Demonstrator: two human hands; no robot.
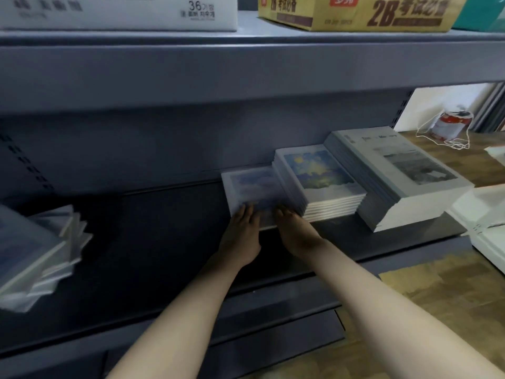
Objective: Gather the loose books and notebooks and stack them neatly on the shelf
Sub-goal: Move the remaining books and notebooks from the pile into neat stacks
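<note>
- The low stack of notebooks (250,187) has a pale blue, cloudy picture on a white-edged cover. It lies flat on the shelf (164,236), right of the middle and close to the back panel.
- The left hand (240,233) lies on the near part of that cover with its fingers stretched out flat, holding nothing.
- The right hand (293,231) reaches with straight fingers to the cover's near right corner, just beside the next stack. Its fingertips are blurred.
- Touching on the right stands a taller stack (319,173) with a yellow and blue painted cover and white page edges.
- Further right is the tallest stack (404,173), grey books with a grey photograph on top.
- At the far left of the shelf a loose heap of notebooks (41,255) lies fanned and tilted, well apart from the three stacks.
- The shelf is dark grey metal with a slotted back panel.
- The upper shelf (246,64) carries a white box (117,12) and a yellow box (355,15) with printed writing.
- Beyond the right end is a wood-patterned floor (451,302), a red and white can (451,127) with loose white string, and white items (486,222) at the edge.
</note>
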